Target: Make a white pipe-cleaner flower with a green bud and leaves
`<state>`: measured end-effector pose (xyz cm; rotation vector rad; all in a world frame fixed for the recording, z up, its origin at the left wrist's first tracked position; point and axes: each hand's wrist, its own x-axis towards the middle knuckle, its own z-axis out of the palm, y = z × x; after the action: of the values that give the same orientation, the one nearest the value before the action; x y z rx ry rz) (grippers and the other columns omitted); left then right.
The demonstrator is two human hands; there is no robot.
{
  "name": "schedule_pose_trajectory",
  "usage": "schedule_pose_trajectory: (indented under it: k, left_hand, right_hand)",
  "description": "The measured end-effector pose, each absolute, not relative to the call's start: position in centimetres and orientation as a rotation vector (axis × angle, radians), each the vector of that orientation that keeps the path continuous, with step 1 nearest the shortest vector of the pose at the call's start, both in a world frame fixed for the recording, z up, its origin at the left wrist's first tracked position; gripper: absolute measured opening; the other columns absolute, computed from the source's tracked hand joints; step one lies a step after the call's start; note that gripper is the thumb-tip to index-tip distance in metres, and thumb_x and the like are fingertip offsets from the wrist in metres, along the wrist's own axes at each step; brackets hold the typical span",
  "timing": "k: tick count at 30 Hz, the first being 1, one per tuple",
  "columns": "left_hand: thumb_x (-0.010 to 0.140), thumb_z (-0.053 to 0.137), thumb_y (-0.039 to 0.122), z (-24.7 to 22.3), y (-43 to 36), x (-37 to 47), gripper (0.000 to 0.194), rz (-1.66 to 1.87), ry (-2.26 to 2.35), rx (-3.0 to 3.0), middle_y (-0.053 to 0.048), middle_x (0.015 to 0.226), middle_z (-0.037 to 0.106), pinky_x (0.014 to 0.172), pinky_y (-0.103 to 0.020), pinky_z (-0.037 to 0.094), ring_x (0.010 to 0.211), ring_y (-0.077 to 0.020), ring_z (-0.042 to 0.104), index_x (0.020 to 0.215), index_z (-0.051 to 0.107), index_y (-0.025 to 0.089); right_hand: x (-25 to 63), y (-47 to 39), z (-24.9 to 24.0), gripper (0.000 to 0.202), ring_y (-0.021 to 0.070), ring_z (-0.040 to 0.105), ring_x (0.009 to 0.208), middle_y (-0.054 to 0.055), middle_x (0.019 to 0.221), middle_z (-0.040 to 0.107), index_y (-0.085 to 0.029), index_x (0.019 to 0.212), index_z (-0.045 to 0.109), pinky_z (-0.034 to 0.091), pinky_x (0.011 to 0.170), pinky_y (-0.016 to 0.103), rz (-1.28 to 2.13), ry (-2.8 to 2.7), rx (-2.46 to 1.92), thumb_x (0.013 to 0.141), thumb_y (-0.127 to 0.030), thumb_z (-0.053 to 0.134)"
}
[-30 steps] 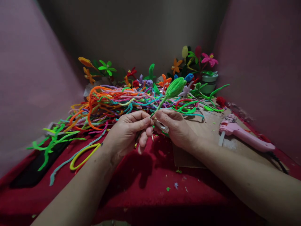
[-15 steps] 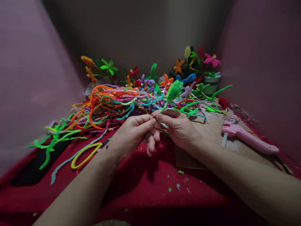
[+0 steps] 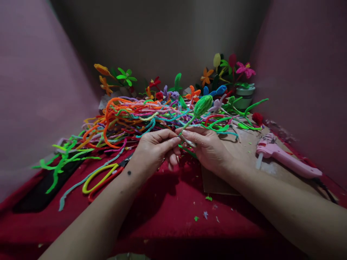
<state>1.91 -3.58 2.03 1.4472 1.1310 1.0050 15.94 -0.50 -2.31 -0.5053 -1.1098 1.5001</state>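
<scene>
A green pipe-cleaner flower bud (image 3: 203, 107) on a thin green stem tilts up and to the right above my hands. My right hand (image 3: 210, 148) pinches the stem between thumb and forefinger, below the bud. Close against it, my left hand (image 3: 154, 148) has its thumb and forefinger pressed together at the stem's lower end, the other fingers curled beneath. The exact spot where the fingertips meet is partly hidden. Behind both hands lies a big heap of colourful pipe cleaners (image 3: 135, 112).
Scissors with yellow and red handles (image 3: 100, 173) lie left of my left forearm. A pink glue gun (image 3: 287, 159) rests on brown cardboard (image 3: 219, 182) at right. Finished pipe-cleaner flowers and a lidded jar (image 3: 244, 95) stand at the back. Green scraps dot the red cloth (image 3: 168, 224).
The bud has turned slightly and dipped a little to the right. My left hand has rolled slightly, its lower fingers curling in; both hands stay at the stem.
</scene>
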Motion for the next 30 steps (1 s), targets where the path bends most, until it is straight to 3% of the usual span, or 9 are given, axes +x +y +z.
schedule_pose_trajectory:
  k: [16, 23, 30]
  left_hand:
    - [0.078, 0.059, 0.024, 1.7, -3.3, 1.0, 0.016, 0.932, 0.923, 1.32, 0.001, 0.056, 0.06, 0.03, -0.016, 0.041, 0.032, -0.007, 0.051, 0.067, 0.056, 0.012]
    - [0.082, 0.054, 0.027, 1.2, -3.0, 0.9, 0.016, 0.821, 0.719, 1.142, 0.002, 0.053, 0.06, 0.022, -0.017, 0.035, 0.023, -0.0056, 0.041, 0.076, 0.057, 0.013]
    - [0.074, 0.063, 0.028, 1.2, -3.2, 1.8, 0.014, 1.034, 1.102, 1.517, 0.002, 0.061, 0.061, 0.04, -0.018, 0.043, 0.041, -0.0074, 0.052, 0.076, 0.059, 0.014]
  right_hand:
    - [15.8, -0.6, -2.0, 0.003, 0.0099, 0.056, 0.067, -0.002, 0.074, 0.066, -0.021, 0.071, 0.071, 0.044, 0.066, 0.026, 1.56, -1.069, -0.422, 0.068, -0.021, 0.071]
    - [15.8, -0.7, -1.8, 0.008, 0.0126, 0.059, 0.069, -0.001, 0.069, 0.066, -0.023, 0.075, 0.072, 0.045, 0.071, 0.029, 1.551, -1.145, -0.393, 0.069, -0.027, 0.071]
    - [15.8, -0.6, -2.2, 0.01, 0.0118, 0.054, 0.063, -0.001, 0.068, 0.063, -0.021, 0.068, 0.07, 0.042, 0.061, 0.027, 1.464, -1.134, -0.516, 0.07, -0.031, 0.07]
